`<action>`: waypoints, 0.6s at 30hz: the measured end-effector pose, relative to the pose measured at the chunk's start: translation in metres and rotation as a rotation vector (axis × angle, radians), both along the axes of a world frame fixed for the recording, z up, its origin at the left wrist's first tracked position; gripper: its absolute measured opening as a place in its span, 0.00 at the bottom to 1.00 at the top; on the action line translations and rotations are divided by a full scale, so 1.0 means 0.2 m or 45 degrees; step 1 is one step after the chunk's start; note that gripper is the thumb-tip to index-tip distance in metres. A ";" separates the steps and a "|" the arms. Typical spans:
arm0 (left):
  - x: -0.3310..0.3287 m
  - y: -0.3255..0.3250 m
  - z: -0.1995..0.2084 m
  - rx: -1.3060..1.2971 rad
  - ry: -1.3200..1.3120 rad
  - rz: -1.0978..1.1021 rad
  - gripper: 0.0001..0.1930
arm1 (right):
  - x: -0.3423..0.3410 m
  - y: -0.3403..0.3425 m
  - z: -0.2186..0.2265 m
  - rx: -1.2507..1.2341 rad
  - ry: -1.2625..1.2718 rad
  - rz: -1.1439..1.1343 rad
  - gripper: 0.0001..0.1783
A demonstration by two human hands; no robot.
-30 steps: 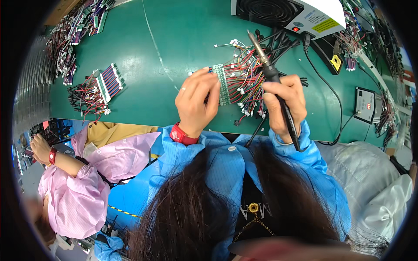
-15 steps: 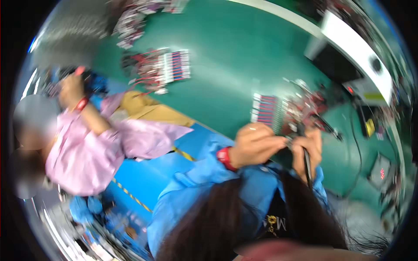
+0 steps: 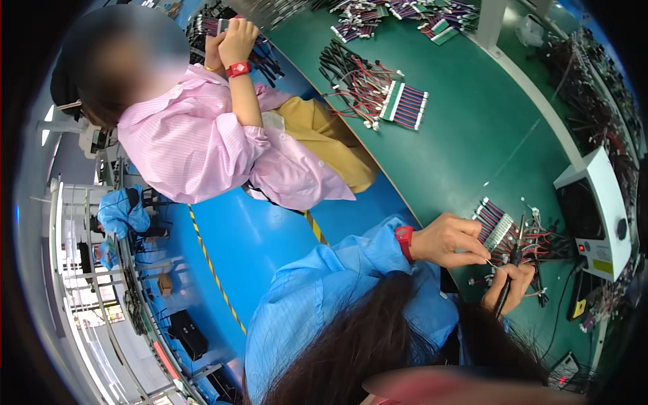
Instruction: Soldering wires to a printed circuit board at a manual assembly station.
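My left hand (image 3: 451, 239), a red band at its wrist, is closed in a pinch on a thin pale wire (image 3: 489, 261). My right hand (image 3: 511, 287) grips a black soldering iron (image 3: 516, 255), its slim end reaching up past the fingers and its handle running down behind them. Both hands are close together over the bench. Just beyond them lies a connector board (image 3: 499, 231) with a row of dark, red and blue wires on one side and a tangle of red and black leads (image 3: 536, 244) on the other.
A white box with a dark front (image 3: 594, 214) stands at the right. Another wired board (image 3: 395, 100) lies farther up the green bench (image 3: 466, 145), with more bundles (image 3: 439, 20) at the back. A co-worker in a pink shirt (image 3: 196, 142) sits to the left.
The view has swung left and steadied, so my hands and the bench appear farther right and the co-worker shows more fully. My hands still hold the wire and soldering iron.
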State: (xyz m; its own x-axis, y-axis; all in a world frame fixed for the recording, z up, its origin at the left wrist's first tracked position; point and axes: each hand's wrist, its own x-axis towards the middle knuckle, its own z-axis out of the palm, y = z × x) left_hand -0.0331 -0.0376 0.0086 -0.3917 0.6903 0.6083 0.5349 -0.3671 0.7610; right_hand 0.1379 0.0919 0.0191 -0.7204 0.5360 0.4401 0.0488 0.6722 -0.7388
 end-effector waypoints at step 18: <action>-0.06 0.27 -0.03 -0.336 0.325 0.167 0.04 | 0.10 0.10 0.16 -0.719 0.252 -0.348 0.18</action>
